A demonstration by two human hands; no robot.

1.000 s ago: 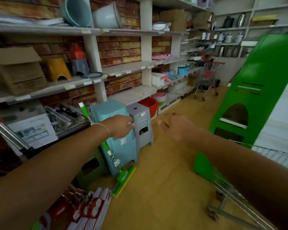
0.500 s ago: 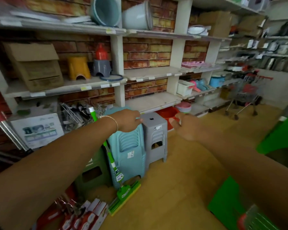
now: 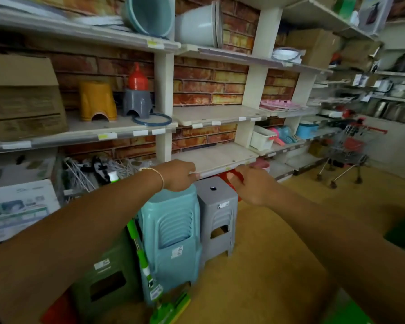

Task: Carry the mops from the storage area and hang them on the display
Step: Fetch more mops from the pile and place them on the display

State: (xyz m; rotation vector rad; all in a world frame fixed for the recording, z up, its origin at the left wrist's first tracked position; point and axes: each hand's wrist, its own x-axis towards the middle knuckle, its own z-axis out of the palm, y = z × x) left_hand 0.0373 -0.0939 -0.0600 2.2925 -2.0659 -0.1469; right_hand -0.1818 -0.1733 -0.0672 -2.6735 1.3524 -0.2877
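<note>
A mop with a green and white handle [image 3: 141,255] leans against the stacked teal stools [image 3: 173,232]. Its green and yellow head [image 3: 171,309] rests on the floor, and its white tip shows behind my left forearm. No hand holds it. My left hand [image 3: 177,175], with a thin bracelet at the wrist, hovers above the teal stools. Its fingers are curled and its fingertips touch the front edge of the low shelf [image 3: 216,160]. My right hand [image 3: 250,187] reaches to the same shelf edge above the grey stools [image 3: 216,213], fingers apart, in front of a red basin.
Shelving against a brick wall carries boxes, buckets [image 3: 150,14], small stools and tubs. A dark green stool [image 3: 103,277] stands left of the mop. A shopping trolley [image 3: 347,152] stands far right. A green object fills the lower right corner.
My view has swung left and come closer to the shelving. Both hands have moved forward from above the stools to the front edge of the low shelf. The mop still leans in place.
</note>
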